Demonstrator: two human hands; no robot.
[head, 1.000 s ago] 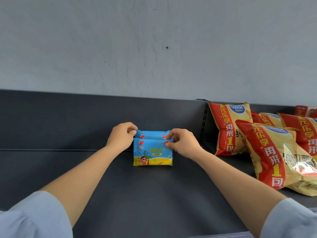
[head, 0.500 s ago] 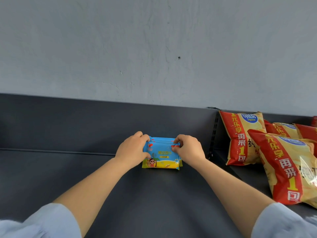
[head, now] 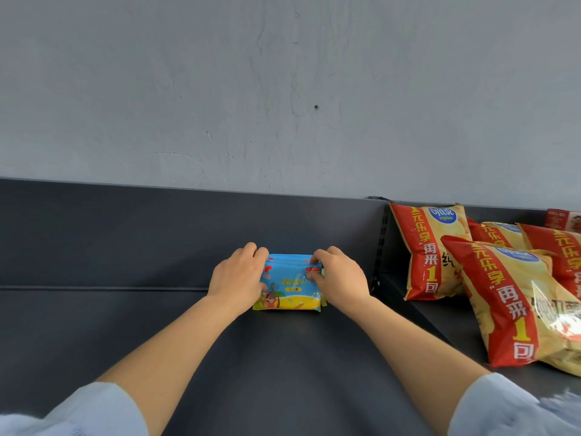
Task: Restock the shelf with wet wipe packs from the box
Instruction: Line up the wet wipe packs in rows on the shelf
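Compared with a second ago, both hands sit lower and closer on the bundle. Then they pinched only its top corners and the front pack sagged below the rest; now the packs are squared into one tight upright bunch.

Nearest the camera, two pale blue sleeves (head: 94,410) frame the view, with bare forearms reaching forward over the dark shelf (head: 125,325). The left hand (head: 239,278) wraps the left end of the wet wipe packs (head: 290,287), fingers curled over the top and thumb on the front face. The right hand (head: 339,278) grips the right end the same way. The packs stand on the shelf deck, near its back panel (head: 157,234), well apart from the snack bags (head: 503,294) to the right. Behind is a grey wall (head: 283,89).

The placing looks nearly finished: the hands should let go gently so the bunch does not topple. The box is out of view.
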